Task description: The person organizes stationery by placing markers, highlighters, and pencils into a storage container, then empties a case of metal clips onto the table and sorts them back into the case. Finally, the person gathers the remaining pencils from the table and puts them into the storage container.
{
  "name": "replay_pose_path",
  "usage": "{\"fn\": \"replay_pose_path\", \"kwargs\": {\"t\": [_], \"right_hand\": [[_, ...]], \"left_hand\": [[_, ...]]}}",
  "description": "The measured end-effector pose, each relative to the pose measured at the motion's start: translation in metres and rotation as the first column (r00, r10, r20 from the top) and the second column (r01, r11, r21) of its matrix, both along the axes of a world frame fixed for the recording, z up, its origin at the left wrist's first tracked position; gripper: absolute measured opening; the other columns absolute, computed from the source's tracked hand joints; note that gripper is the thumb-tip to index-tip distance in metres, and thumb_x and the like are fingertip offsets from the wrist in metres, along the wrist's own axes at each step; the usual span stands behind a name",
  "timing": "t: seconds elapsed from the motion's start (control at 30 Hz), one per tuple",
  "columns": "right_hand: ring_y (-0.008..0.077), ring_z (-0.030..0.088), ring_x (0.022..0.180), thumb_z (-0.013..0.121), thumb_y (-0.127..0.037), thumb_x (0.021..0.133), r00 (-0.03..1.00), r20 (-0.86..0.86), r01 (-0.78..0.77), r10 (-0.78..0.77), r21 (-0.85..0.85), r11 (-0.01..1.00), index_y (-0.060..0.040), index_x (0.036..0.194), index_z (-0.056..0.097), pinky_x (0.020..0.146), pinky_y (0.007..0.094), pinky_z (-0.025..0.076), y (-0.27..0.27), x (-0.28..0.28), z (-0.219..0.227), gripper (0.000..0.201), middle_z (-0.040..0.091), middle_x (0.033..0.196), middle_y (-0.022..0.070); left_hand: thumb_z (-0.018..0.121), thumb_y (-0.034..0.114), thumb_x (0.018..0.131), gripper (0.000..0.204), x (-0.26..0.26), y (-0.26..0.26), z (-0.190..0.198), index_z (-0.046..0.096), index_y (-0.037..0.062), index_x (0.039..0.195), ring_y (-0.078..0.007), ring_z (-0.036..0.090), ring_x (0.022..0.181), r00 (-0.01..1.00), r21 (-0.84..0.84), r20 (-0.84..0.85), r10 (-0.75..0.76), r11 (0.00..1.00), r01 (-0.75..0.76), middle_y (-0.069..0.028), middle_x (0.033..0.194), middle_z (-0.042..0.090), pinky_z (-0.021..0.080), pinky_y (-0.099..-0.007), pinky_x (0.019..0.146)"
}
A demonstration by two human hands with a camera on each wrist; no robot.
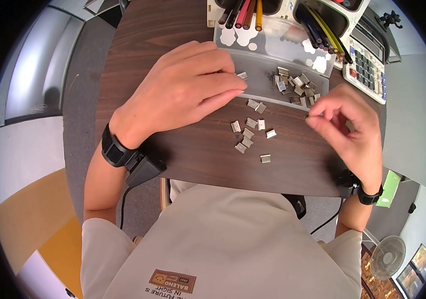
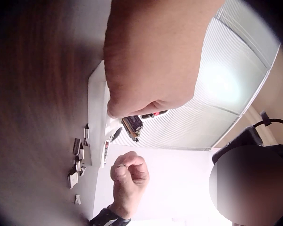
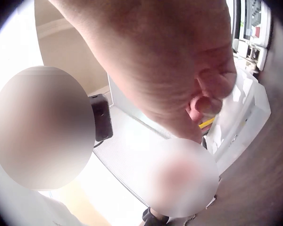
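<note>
Left hand: In the head view, the left hand [image 1: 188,84] reached in from the left to the upper centre, its fingers bent and thumb drawn close to the forefinger. One clip [image 1: 243,75] lay right by the fingertips; whether they gripped it could not be told.
Right hand: The right hand [image 1: 350,124], right of centre, had its thumb and forefinger curled tip to tip. The left wrist view showed them pinching a small greyish piece [image 2: 122,165], too tiny to identify.
Loose clips: About ten silver slide-on paper clips [image 1: 251,122] lay scattered at the centre of the frame, between the hands.
Tray: A translucent plastic tray [image 1: 260,67] stood at upper centre, with more clips heaped [image 1: 281,86] at its right end.
Desk: Dark wood-grain desk [image 1: 198,154] spread beneath everything.
Top edge: Coloured pencils [image 1: 245,17] poked from a white organizer [image 1: 285,10]; a calculator [image 1: 365,72] sat at upper right.
Person: A pale T-shirt [image 1: 213,234] filled the lower centre, and a black strap [image 1: 116,149] circled each wrist.
</note>
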State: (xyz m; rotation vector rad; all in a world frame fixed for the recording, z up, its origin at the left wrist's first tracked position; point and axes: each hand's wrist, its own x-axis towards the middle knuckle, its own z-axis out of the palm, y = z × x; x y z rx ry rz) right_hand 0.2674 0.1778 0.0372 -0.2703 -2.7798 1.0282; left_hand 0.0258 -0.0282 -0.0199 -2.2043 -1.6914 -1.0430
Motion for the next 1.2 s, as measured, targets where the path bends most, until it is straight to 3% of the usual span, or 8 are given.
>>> {"fn": "replay_pose_path", "kwargs": {"t": [0.1,0.27,0.37,0.43,0.47,0.6,0.93,1.2], "right_hand": [[0.0038,0.057,0.072,0.081,0.001,0.088,0.969,-0.203,0.119,-0.142,-0.119,0.986,-0.0076,0.11,0.078,0.057,0.0211,0.04,-0.003,-0.007,-0.012,0.024,0.064,0.088,-0.0025],[0.0035,0.059,0.073,0.077,-0.002,0.093,0.972,-0.181,0.129,-0.147,-0.111,0.985,-0.0081,0.117,0.078,0.057,0.0216,0.041,0.002,-0.007,-0.015,0.025,0.073,0.098,-0.001],[0.0083,0.064,0.075,0.073,-0.002,0.096,0.99,-0.049,0.132,-0.132,-0.002,0.991,-0.008,0.121,0.077,0.06,0.0248,0.046,0.002,-0.006,-0.008,0.026,0.077,0.103,0.0037],[0.0194,0.068,0.076,0.071,-0.001,0.096,0.995,-0.01,0.097,-0.097,0.072,0.993,-0.0081,0.123,0.076,0.066,0.0313,0.053,0.0,-0.008,-0.012,0.028,0.078,0.104,0.0097],[0.0328,0.073,0.086,0.068,0.002,0.097,0.997,-0.08,-0.003,0.015,0.141,0.99,-0.0079,0.126,0.074,0.076,0.0386,0.058,0.003,-0.01,-0.019,0.031,0.077,0.114,0.0139],[0.0329,0.074,0.114,0.059,0.007,0.099,0.994,-0.059,-0.094,0.097,0.055,0.994,-0.0057,0.129,0.073,0.094,0.039,0.059,-0.003,-0.007,-0.017,0.036,0.074,0.133,0.0132],[0.0399,0.071,0.108,0.062,0.009,0.089,0.974,-0.11,-0.186,0.196,0.098,0.978,-0.0034,0.128,0.07,0.087,0.0441,0.062,0.003,-0.003,-0.024,0.042,0.071,0.134,0.0129],[0.0381,0.071,0.116,0.057,0.014,0.089,0.984,-0.111,-0.124,0.142,0.159,0.98,-0.0036,0.128,0.071,0.095,0.0435,0.059,0.011,-0.001,-0.026,0.045,0.074,0.13,0.0143]], "left_hand": [[0.084,0.003,0.081,0.018,0.0,0.0,0.001,0.078,0.0062,0.098,-0.022,0.058,0.074,1.0,0.006,-0.009,-0.003,1.0,0.003,-0.0034,0.088,0.064,0.045,-0.0354,0.063],[0.085,0.004,0.081,0.018,0.0,0.0,-0.001,0.078,0.0065,0.098,-0.0223,0.057,0.074,1.0,0.024,-0.014,-0.007,1.0,0.008,-0.0031,0.088,0.063,0.045,-0.0355,0.063],[0.085,0.005,0.081,0.018,0.002,0.0,0.001,0.077,0.0073,0.098,-0.0236,0.058,0.075,1.0,0.003,-0.01,-0.006,1.0,0.006,-0.0032,0.089,0.063,0.046,-0.0366,0.065],[0.085,0.006,0.082,0.018,0.003,0.0,0.002,0.077,0.0081,0.098,-0.025,0.06,0.077,1.0,-0.032,-0.007,-0.013,0.999,0.013,-0.0032,0.09,0.064,0.047,-0.0378,0.067],[0.085,0.007,0.082,0.018,0.004,-0.001,0.003,0.077,0.0085,0.098,-0.026,0.06,0.079,1.0,-0.056,-0.022,-0.009,0.998,0.008,-0.0033,0.092,0.064,0.048,-0.0384,0.069],[0.085,0.008,0.083,0.021,0.006,-0.001,0.005,0.077,0.0091,0.102,-0.0254,0.061,0.084,1.0,-0.094,-0.006,-0.023,0.995,0.022,-0.0033,0.101,0.065,0.05,-0.0384,0.072],[0.077,0.018,0.089,0.05,0.023,0.006,0.012,0.067,0.0061,0.137,-0.0316,0.058,0.131,0.996,-0.266,-0.02,-0.086,0.961,0.077,-0.0072,0.149,0.061,0.049,-0.045,0.108],[0.075,0.023,0.092,0.05,0.025,0.006,0.009,0.067,0.0069,0.138,-0.0312,0.056,0.136,0.992,-0.341,-0.085,-0.097,0.938,0.062,-0.0056,0.15,0.061,0.047,-0.0488,0.111]]}}
